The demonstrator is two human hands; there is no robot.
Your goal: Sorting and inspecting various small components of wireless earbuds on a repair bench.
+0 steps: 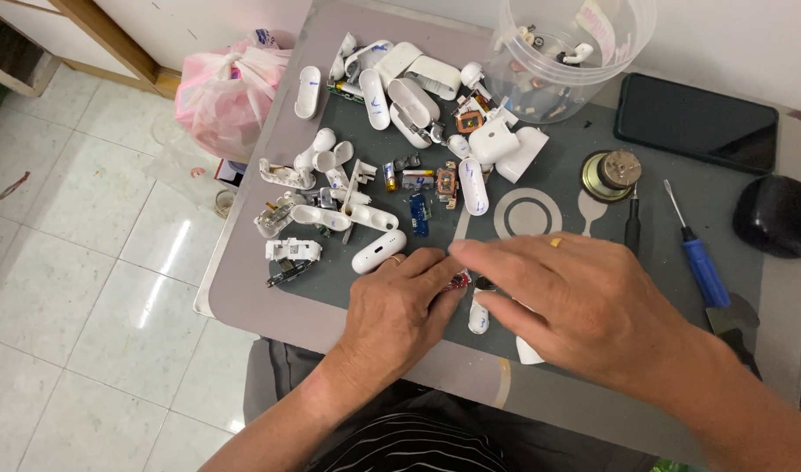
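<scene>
Both hands, left [398, 306] and right [584, 301], grip pinched on a small red-and-white part [461, 281] between fingertips.

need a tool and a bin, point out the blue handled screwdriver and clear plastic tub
blue handled screwdriver [703, 269], head view, middle of the blue handle
clear plastic tub [632, 35], head view, right side wall near the rim

View: a single head-worn camera; no second view shares the scene.
Position: above the near edge of the counter [243, 297], over the person's lap.
Direction: steeply downward and slightly forward, toward the far wall.
Distance: close; both hands fill the lower middle of the frame.
Tilt: the counter's edges run skewed, so the frame sits rotated.
Left margin: tiled floor [86, 262] well below.
Cut off: the counter's right side and far corners.
</scene>
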